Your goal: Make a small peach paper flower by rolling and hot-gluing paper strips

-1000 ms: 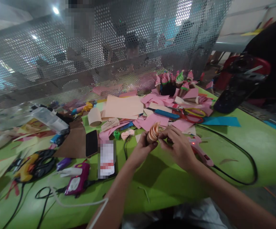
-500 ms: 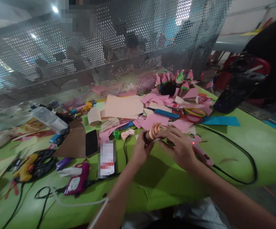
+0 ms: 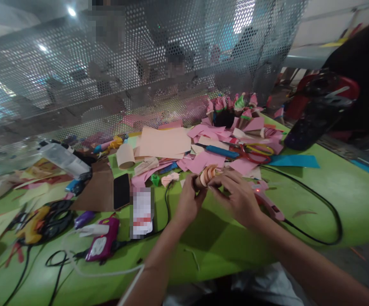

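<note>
A small paper ice cream cone (image 3: 208,173) with an orange-and-cream striped swirl is held over the green table. My left hand (image 3: 188,199) is closed around its brown lower part. Against the right side of the swirl, the bent fingers of my right hand (image 3: 235,196) pinch its edge; their tips are partly hidden. Just right of that hand lies a pink glue gun (image 3: 269,203) with a red light on. Beyond both hands are pink paper pieces (image 3: 203,163) and a crumpled pale pink piece (image 3: 170,179).
Red-and-yellow-handled scissors (image 3: 254,157) and a blue-handled tool (image 3: 221,151) lie on the paper scraps. Several finished cones (image 3: 240,102) stand behind. A phone (image 3: 121,192), a purple power strip (image 3: 103,240) and cables lie left; a dark bottle (image 3: 308,123) stands right.
My right hand has shifted slightly left along the swirl, its fingers drawn closer to it. My left hand keeps its hold on the cone. The whole view has moved very little.
</note>
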The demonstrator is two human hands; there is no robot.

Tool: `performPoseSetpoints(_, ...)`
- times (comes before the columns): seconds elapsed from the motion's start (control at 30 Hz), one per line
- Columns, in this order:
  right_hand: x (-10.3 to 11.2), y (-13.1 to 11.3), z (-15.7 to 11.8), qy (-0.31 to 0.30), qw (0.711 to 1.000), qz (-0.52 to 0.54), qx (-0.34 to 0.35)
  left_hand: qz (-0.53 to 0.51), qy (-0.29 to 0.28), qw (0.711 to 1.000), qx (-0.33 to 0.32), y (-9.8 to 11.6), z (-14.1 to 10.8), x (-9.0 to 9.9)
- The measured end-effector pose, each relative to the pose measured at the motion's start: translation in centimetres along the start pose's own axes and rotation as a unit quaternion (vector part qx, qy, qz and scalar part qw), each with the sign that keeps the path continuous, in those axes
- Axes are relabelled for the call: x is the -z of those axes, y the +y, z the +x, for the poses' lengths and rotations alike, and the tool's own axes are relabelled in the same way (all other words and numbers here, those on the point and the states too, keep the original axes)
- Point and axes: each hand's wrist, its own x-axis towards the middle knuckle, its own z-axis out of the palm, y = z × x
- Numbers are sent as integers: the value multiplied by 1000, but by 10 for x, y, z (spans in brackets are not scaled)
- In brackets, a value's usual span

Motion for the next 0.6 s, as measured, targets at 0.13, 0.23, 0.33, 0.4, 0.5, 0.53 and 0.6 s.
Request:
performPoseSetpoints(0.13,-1,0,0,-1,1000,-3,5,-3,5,1000,-1,0,0,-1)
performPoseSetpoints(0.23,-2,-1,0,-2,1000,-12,11,-10,4,1000,3,0,0,-1)
performPoseSetpoints(0.33,-2,-1,0,5,1000,-25,14,-28,-4,999,19,3,0,0)
performPoseSetpoints(0.4,-2,-1,0,9,999,-30,15,-45,-14,998,37,6,-1,1)
performPoseSetpoints(0.5,-2,0,0,6,1000,-27,13,-73,-30,994,79,10,-1,3)
performPoseSetpoints(0.53,-2,0,0,4,1000,-26,13,-83,-33,992,91,11,-1,4)
performPoseSetpoints(0.6,-2,1,0,1,1000,-23,14,-105,-38,988,107,10,-1,4)
